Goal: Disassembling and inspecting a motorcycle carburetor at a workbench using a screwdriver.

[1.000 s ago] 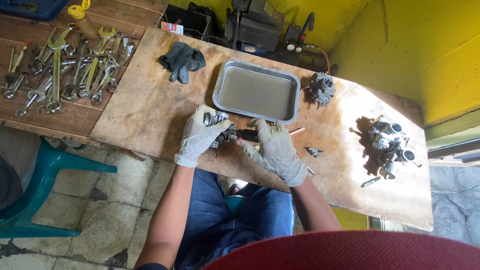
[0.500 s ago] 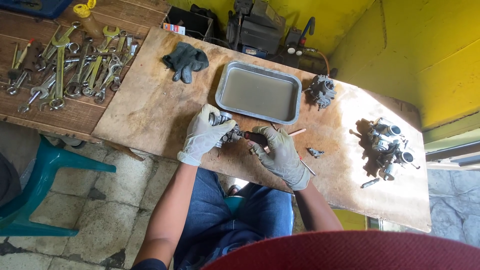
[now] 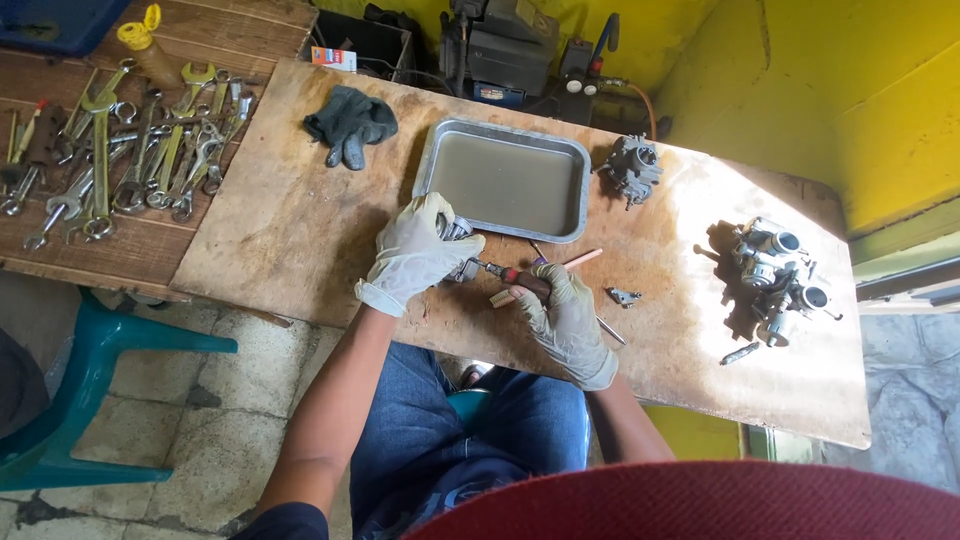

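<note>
Gripping a small metal carburetor part (image 3: 455, 240) at centre frame, the gloved left hand (image 3: 415, 250) steadies it on the table (image 3: 290, 230) while the right hand (image 3: 565, 315) clasps a screwdriver (image 3: 510, 275); rigid, probably oily, best held by its body.

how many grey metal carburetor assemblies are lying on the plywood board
2 lying free: a small grey metal carburetor right of the metal tray, and a larger twin-bodied grey carburetor assembly near the board's right end. The gloved left hand covers another metal part, kind unclear.
</note>
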